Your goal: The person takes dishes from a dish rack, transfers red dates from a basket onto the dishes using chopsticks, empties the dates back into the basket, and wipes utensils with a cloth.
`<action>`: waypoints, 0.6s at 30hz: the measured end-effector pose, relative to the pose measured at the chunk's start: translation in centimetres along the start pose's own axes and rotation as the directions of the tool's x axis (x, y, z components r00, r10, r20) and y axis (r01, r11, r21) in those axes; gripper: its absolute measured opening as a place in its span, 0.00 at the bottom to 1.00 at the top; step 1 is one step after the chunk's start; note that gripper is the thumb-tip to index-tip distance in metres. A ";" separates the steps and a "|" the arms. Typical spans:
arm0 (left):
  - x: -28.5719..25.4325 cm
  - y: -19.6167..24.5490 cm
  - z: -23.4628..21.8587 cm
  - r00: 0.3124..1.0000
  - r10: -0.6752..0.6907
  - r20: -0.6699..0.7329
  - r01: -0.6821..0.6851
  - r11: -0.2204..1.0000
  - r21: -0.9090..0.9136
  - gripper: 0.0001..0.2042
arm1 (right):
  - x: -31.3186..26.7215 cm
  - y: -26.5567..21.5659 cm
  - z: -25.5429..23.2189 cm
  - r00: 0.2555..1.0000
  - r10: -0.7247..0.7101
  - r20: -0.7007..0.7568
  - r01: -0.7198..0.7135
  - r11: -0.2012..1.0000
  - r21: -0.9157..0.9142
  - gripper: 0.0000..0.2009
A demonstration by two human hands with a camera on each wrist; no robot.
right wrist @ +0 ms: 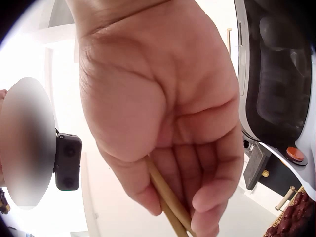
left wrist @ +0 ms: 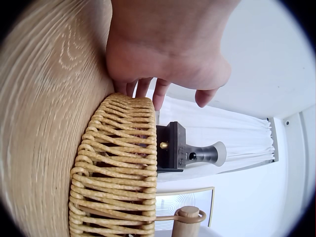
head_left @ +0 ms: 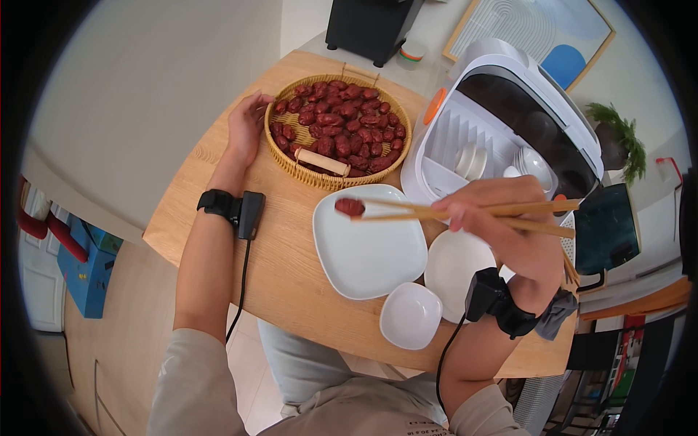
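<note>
Red date (head_left: 350, 207) is sitting pinched between the tips of wooden chopsticks (head_left: 534, 208), showing against the upper left part of a square white plate (head_left: 367, 254); only the head view is showing this pinch. Right hand (head_left: 502, 218) is gripping the chopsticks, fingers curling round them; right wrist view is adding the palm side, with the thumb pressing on the sticks. Left hand (head_left: 247, 123) is resting at the rim of a round woven basket (head_left: 305, 174), fingers loosely extended; left wrist view is showing the thumb standing apart from the fingers, fingertips passing behind the rim. Whether they are pressing hard, cannot tell. More dates (head_left: 342, 120) are filling the basket in the head view, while left wrist view is mostly showing its woven side and a wooden handle (left wrist: 186, 222). Near the square plate, a round white plate (head_left: 454, 269) and a small white bowl (head_left: 411, 316) are lying on the wooden table (head_left: 196, 196). Beyond, a white dish box (head_left: 429, 167) is standing with its lid raised, holding white dishes (head_left: 471, 161). Farther out, a plant (head_left: 622, 138) and framed picture (head_left: 534, 36) are showing; left wrist view is also catching a white curtain (left wrist: 227, 133)
</note>
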State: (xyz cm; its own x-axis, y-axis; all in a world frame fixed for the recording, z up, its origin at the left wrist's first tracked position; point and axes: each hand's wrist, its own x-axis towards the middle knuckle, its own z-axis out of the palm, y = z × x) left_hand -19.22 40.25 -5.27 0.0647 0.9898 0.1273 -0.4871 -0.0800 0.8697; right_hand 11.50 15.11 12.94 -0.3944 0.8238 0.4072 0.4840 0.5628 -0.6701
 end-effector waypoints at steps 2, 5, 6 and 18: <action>0.0 0.0 -0.1 1.000 -0.003 0.008 0.003 1.000 0.003 0.17 | -0.3 0.4 0.0 0.988 -0.122 0.094 0.125 0.992 -0.032 0.06; -0.2 0.2 0.1 1.000 -0.014 0.007 0.014 1.000 0.013 0.17 | 0.5 -0.2 0.7 0.957 0.219 0.191 -0.211 0.975 -0.062 0.05; -0.2 0.3 0.2 1.000 -0.021 -0.004 0.021 1.000 0.019 0.17 | 0.6 0.1 1.0 0.957 0.221 0.188 -0.213 0.975 -0.062 0.05; -0.1 0.2 0.1 0.999 -0.034 -0.002 0.034 0.999 0.011 0.16 | 2.7 2.4 2.4 0.893 0.232 -0.387 -0.272 0.961 -0.051 0.07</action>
State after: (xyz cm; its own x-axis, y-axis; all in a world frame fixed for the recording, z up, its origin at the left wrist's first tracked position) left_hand -19.23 40.13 -5.10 0.0792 0.9921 0.0970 -0.4750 -0.0481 0.8787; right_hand 9.73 18.52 10.93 0.0622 0.8919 0.4479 0.6124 0.3203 -0.7228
